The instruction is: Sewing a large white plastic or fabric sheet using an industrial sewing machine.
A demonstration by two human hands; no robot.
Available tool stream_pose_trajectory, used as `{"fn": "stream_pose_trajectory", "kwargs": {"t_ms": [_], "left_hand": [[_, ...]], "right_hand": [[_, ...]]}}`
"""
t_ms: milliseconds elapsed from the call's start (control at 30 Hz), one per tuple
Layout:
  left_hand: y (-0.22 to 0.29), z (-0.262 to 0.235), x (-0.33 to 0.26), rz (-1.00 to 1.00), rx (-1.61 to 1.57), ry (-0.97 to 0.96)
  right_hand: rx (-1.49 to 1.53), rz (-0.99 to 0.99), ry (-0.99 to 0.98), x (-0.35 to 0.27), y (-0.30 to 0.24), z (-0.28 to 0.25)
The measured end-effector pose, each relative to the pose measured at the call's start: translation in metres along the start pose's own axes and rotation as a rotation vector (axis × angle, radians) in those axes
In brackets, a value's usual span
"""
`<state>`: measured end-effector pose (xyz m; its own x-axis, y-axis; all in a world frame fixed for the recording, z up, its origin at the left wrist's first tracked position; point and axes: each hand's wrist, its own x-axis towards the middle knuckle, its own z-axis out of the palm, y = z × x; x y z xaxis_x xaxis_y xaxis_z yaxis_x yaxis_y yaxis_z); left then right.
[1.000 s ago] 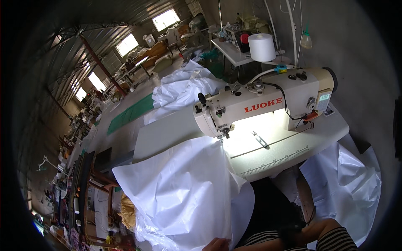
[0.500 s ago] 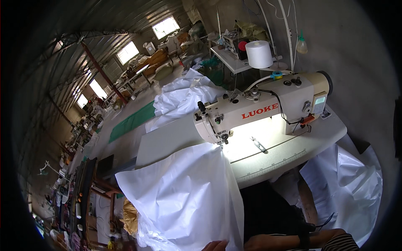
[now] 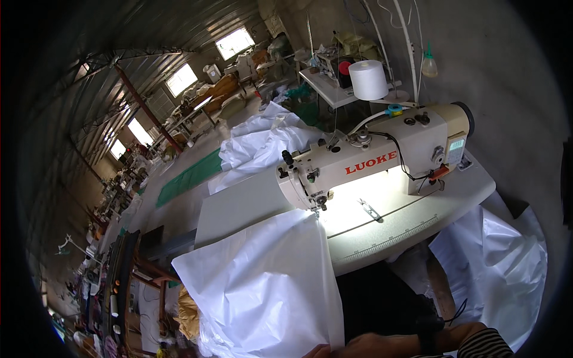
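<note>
A large glossy white sheet [image 3: 262, 280], which looks like woven plastic fabric, hangs over the front of a sewing machine [image 3: 370, 152]. Its far corner lies under the presser foot [image 3: 317, 213]. At the lower edge of the picture my left hand [image 3: 319, 351] is closed on the sheet's near end, mostly cut off by the frame. Right beside it, my right hand [image 3: 371, 345] grips the same sheet at its right edge, its fingertips partly hidden. A dark band is on my right wrist, and a striped sleeve covers the forearm.
Thread snips [image 3: 370, 210] lie on the lit machine table [image 3: 412, 224]. A white thread cone [image 3: 368, 80] stands behind the machine. More white sheeting is heaped at the far left [image 3: 268, 134] and hangs at the right [image 3: 495, 262]. A wooden stool-like frame [image 3: 156, 268] stands left.
Both hands have shifted slightly, the left one to the right and closer to the right hand. The sheet's left corner has moved right and down a little. The view has tilted slightly.
</note>
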<state>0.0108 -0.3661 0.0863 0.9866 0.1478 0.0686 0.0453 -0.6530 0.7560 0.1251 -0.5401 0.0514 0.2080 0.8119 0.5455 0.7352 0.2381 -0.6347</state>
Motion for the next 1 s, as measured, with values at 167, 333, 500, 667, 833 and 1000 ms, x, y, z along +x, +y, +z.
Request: {"fn": "stream_pose_trajectory", "kwargs": {"t_ms": [167, 333, 500, 667, 833, 1000], "left_hand": [[0.042, 0.009, 0.037, 0.584, 0.401, -0.102], [0.036, -0.006, 0.048, 0.471, 0.283, -0.354], [0.023, -0.015, 0.076, 0.424, 0.379, -0.264], [-0.014, -0.006, 0.122, 0.428, 0.385, -0.24], [-0.008, 0.003, 0.169, 0.038, 0.289, -0.259], [-0.036, 0.012, 0.224, 0.585, 0.603, -0.155]], "right_hand": [[1.113, 0.941, 0.343, 0.011, 0.1, 0.042], [-0.221, 0.85, 0.365, 0.063, 0.079, -0.051], [-0.453, 0.866, 0.134, 0.074, 0.1, -0.034], [-0.54, 0.96, 0.093, 0.086, 0.104, -0.026], [-0.694, 0.95, 0.044, 0.101, 0.132, -0.043], [-0.769, 0.922, 0.055, 0.117, 0.172, -0.07]]}}
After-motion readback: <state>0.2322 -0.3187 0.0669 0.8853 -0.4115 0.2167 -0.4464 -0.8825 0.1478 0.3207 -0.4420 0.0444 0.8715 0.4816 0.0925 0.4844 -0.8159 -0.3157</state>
